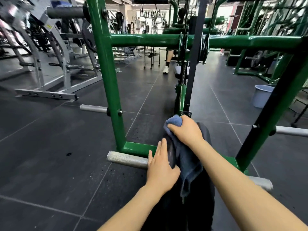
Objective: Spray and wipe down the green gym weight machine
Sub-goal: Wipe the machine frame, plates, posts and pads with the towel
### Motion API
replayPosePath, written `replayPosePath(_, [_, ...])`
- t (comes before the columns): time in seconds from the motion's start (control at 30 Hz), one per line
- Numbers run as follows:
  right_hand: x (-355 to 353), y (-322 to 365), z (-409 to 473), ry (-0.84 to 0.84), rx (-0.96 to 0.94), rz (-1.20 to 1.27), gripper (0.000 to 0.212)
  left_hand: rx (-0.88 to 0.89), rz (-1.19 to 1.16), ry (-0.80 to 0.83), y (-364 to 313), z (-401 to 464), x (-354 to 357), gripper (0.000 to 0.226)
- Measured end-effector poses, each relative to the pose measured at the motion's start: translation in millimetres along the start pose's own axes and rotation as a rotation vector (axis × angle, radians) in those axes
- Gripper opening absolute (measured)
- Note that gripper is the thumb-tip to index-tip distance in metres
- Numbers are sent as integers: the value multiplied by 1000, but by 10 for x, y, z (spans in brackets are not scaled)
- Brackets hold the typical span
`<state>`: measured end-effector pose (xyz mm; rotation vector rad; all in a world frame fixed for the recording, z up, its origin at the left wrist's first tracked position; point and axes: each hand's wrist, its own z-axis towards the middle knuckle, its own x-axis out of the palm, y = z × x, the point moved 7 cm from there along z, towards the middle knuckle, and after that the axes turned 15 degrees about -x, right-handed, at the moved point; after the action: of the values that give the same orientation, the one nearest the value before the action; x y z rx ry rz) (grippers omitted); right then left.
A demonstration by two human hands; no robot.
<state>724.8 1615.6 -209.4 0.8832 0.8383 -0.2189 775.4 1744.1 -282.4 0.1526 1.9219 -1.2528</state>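
Underfoot, the dark tiled gym floor (50,164) spreads across the whole view, and on it stands the green weight machine (106,80), its painted frame made of a tall left upright, a horizontal crossbar at the top and a slanted right upright. A black padded part of the machine (206,135) runs down the middle toward the camera, partly covered by the arms. Grey gym equipment (50,64) stands to the left, well apart from the green frame, and a pale blue bucket (261,95) sits on the floor to the right, near the slanted upright. A knurled silver peg (126,159) sticks out leftward from the bottom of the frame. A dark blue cloth (185,157) drapes over the black pad, one end bunched up at the top and the other hanging down. The right hand (186,130) has its grip curled around the bunched top of the cloth, pressing it against the pad. The left hand (161,169) lies flat with straight fingers, its grip holding nothing, resting against the pad's left side just beside the cloth and over the peg's inner end.
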Motion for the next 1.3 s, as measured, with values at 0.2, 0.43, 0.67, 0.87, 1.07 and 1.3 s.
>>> replayPosePath(0.2, [-28, -70, -244, 18, -23, 39, 26, 104, -3, -2, 159, -104, 35, 92])
replayPosePath(0.43, [-26, 33, -125, 120, -36, -153, 30, -47, -278, 137, -29, 427, -71, 117])
replayPosePath(0.67, [26, -66, 122, 60, 88, -88, 29, 38, -438, 189, -125, 548, 21, 86])
replayPosePath(0.87, [-41, -38, 16, -5, 105, -79, 33, 36, -356, 191, 141, 276, 122, 98])
replayPosePath(1.07, [-51, 49, -70, 64, 100, -67, 32, 117, -34, 229, 506, -80, 120, 106])
replayPosePath(1.3, [-16, 2, -371, 48, 49, -65, 36, 127, -130, 96, 27, 512, -609, 40])
